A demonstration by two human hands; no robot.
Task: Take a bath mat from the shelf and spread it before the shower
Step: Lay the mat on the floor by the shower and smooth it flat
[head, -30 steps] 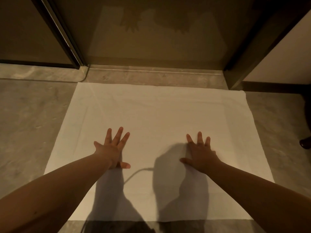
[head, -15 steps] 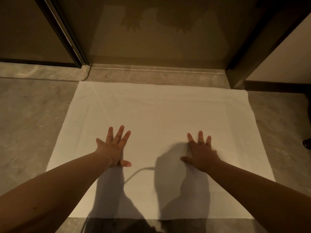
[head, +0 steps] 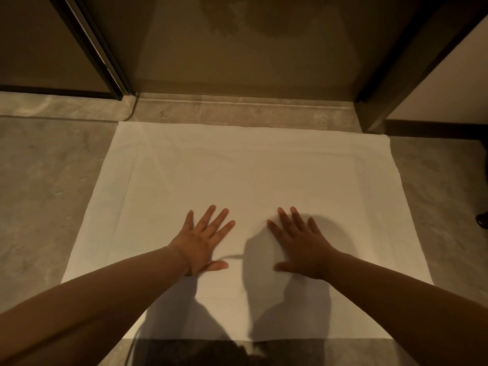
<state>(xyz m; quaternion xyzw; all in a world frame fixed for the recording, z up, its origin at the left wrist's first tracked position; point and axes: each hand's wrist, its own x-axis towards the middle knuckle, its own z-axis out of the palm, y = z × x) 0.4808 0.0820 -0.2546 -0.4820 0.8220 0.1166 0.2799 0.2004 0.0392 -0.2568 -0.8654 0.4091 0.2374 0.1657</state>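
Observation:
A white bath mat (head: 243, 175) lies flat on the grey floor, its far edge along the stone threshold (head: 237, 109) of the shower's glass door (head: 237, 43). My left hand (head: 204, 240) rests palm down on the middle of the mat, fingers spread. My right hand (head: 298, 244) lies flat a short way to its right, fingers also apart. Neither hand grips the cloth. Both forearms reach in from the bottom of the view and cast shadows over the near part of the mat.
A dark metal door frame (head: 89, 46) rises at the left of the shower opening and another dark post (head: 401, 75) at the right, beside a pale wall (head: 454, 83). Grey stone floor (head: 47, 186) surrounds the mat. A small dark object (head: 482, 220) sits at the right edge.
Both hands have slid inward toward the mat's middle and now lie closer together. The mat itself has stayed in place.

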